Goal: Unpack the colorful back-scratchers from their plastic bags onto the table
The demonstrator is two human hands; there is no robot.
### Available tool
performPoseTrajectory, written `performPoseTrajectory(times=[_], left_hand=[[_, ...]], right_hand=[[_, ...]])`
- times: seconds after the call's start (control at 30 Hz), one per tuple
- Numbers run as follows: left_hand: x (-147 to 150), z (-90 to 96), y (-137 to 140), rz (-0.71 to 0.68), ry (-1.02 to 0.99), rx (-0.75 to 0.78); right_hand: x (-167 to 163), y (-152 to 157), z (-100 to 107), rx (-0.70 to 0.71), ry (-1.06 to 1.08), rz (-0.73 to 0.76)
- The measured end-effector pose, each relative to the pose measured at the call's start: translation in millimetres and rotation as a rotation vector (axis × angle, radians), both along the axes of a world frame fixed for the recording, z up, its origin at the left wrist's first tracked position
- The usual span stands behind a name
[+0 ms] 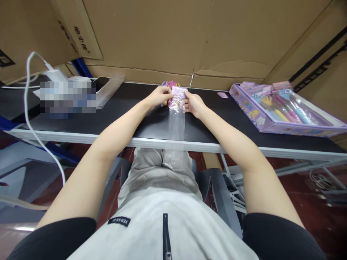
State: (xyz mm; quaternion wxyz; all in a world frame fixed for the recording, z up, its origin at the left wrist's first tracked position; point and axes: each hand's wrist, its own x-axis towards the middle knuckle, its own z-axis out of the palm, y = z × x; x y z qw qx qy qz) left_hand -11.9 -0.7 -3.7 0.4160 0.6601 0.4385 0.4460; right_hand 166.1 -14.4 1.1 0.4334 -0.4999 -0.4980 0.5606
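Closest in is the person's own front: a pale garment with a dark zip pull and a small VERSED label, black sleeves out at both sides, and light trousers just past that. The landmark here is the long clear plastic bag, so everything's placed off that. Its near end hangs past the metal-edged front of the black tabletop, above the trousers; can't tell if it's actually touching them.

Up at the bag's far end there's a purple printed strip, and that's where both hands are. Left hand, on the bag's left, has the strip's left edge pinched between thumb and finger. Right hand, on the bag's right, grips the other edge, thumb on top and fingers curled. Just beyond the bag, finger-shaped tops in purple, pink and yellow poke out; no telling whether they're in it or only behind it.

Well to the right of the bag sits a purple display box, tilted-looking, with colourful pens in clear wrap. A small pinkish card lies between box and bag. Well to the left of the bag: a white cable, a white plug, a dark-screened phone, plus a pixelated patch that's unreadable. Behind the bag, brown cardboard walls it all in.
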Motion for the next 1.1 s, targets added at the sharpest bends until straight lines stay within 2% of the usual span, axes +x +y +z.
performPoseTrajectory(times=[0.13, 0.23, 0.47, 0.73, 0.97, 1.1], left_hand=[[3.1, 0.4, -1.7, -0.006, 0.041, -0.004], [5.5, 1.4, -4.8, -0.006, 0.072, -0.004], [5.4, -0.2, -3.6, 0.015, 0.048, 0.034], [4.8, -1.9, -0.7, 0.038, 0.036, 0.037], [2.0, 4.6, -8.8, -0.015, 0.119, 0.048], [1.4, 2.8, -6.3, 0.036, 0.095, 0.07]], right_hand=[[4.7, 1.1, 3.4, 0.087, -0.027, -0.133], [6.9, 1.6, 5.3, 0.17, -0.015, -0.178], [7.2, 5.2, 1.6, 0.243, 0.012, -0.092], [8.8, 8.6, -0.8, 0.295, -0.023, -0.129], [8.1, 8.8, 0.8, 0.315, 0.008, -0.148], [6.9, 6.7, 0.1, 0.341, -0.054, -0.144]])
